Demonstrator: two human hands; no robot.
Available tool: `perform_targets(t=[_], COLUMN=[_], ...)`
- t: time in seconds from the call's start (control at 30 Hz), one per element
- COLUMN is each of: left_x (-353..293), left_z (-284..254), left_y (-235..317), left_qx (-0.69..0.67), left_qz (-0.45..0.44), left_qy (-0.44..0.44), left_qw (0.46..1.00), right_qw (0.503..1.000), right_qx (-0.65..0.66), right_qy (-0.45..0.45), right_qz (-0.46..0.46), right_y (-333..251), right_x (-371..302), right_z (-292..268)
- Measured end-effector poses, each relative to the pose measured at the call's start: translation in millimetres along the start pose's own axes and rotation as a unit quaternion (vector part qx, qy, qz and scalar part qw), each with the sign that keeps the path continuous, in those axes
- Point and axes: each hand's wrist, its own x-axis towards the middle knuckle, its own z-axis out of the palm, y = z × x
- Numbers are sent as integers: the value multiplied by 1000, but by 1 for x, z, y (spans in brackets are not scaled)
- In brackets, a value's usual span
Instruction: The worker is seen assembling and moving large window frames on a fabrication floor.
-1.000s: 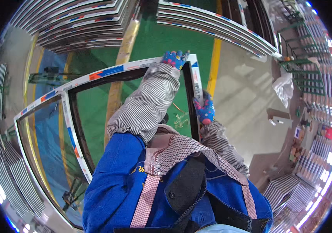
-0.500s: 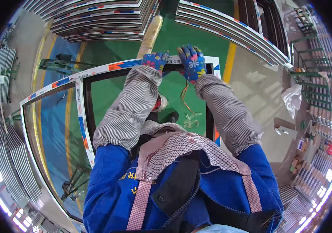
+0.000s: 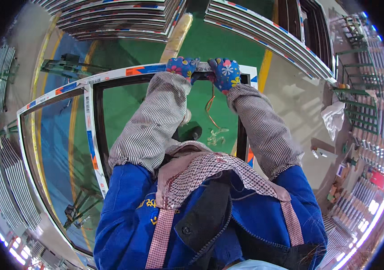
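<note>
While the green floor (image 3: 210,45) fills most of the view, stacks of long frame profiles (image 3: 124,20) lie along its far side, w/ more stacked at upper right (image 3: 273,38).

Window frame (image 3: 88,135): white, dark inner edge, blue/orange film patches; lies flat in front of person, top rail running left to right under both hands, a mullion splitting it into two bays. Right upright partly hidden by right sleeve.

Left hand (image 3: 182,66): floral glove, fingers curled over top rail, clamped on it. Right hand (image 3: 225,73): same glove type, just beside the left, also gripping top rail; exact finger closure on far side can't tell. Hands close together, not touching.

Orange cord (image 3: 210,108): hangs from rail area between hands, down inside right bay.

Small clear bits (image 3: 214,137) on floor below cord; kind unclear.
</note>
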Motion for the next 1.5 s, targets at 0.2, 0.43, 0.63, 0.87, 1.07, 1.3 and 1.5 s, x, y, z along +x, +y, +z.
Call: perform_targets(t=[0.2, 0.43, 0.63, 0.87, 1.07, 1.3, 1.5], left_x=[-29, -23, -29, -41, -35, -37, -21], left_z=[-17, 0, 1, 51, 5, 12, 27], left_y=[-10, -23, -30, -56, -37, -31, -32], left_qx=[23, 31, 33, 34, 44, 14, 12], left_qz=[8, -25, -37, -130, -73, -123, -123], left_qy=[81, 49, 59, -8, 160, 85, 99], left_qw=[996, 998, 997, 991, 984, 989, 987], right_qw=[998, 996, 1000, 999, 999, 998, 999], right_qx=[-23, 0, 5, -38, -35, -47, -29], right_qy=[58, 73, 5, 9, 5, 28, 32], right_qz=[10, -45, -23, -22, 28, 18, 25], right_y=[-13, -35, -39, -54, -55, -53, -55], right_x=[-3, 21, 26, 27, 26, 28, 30], right_z=[2, 24, 18, 16, 14, 23, 24])
